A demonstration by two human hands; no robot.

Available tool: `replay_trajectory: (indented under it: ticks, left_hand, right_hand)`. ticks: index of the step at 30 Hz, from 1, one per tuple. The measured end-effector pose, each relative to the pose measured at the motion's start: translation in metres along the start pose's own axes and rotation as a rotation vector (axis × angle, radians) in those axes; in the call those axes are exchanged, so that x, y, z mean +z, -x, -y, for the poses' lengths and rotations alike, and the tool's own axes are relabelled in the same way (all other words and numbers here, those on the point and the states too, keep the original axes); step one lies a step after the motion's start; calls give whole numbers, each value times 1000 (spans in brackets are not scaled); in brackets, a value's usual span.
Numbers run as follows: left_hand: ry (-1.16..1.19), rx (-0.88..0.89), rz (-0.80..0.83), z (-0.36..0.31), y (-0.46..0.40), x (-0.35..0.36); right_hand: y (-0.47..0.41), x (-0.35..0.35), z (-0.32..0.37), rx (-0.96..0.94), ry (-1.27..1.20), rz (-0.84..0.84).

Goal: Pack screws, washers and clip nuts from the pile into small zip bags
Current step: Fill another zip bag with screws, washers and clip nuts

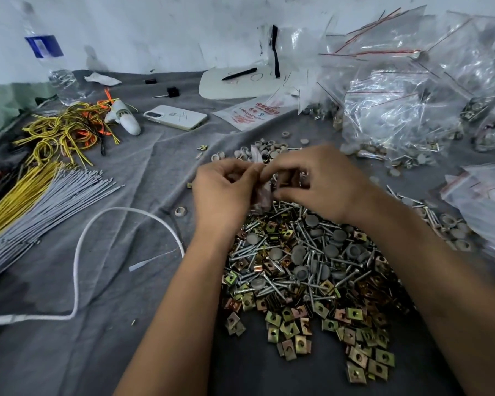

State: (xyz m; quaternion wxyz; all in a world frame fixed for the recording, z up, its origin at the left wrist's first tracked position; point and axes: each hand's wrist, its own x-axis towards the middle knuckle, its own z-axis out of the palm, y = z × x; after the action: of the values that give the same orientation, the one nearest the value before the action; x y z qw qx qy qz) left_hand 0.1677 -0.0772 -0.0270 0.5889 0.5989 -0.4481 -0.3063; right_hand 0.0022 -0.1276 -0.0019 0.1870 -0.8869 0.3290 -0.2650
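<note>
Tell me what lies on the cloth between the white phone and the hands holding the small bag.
In the head view, mostly bare grey cloth lies between the phone and the left hand; only one small clip nut sits there.

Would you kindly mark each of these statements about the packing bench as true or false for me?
1. Both hands hold a small zip bag above the pile. True: the left hand and right hand pinch it between them.
2. The phone lies face up on the pile. False: it lies on the grey cloth, left of and beyond the pile.
3. A pen rests on the white board. True.
4. The water bottle stands at the far right. False: it stands at the far left.
5. Filled bags lie heaped at the right. True.
</note>
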Motion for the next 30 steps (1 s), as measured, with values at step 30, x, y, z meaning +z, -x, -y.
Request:
replay_trajectory:
  ticks: [30]
  left_hand:
    - [49,11,155,1,1,2]
  right_hand:
    - [2,13,-11,213,-228,-140]
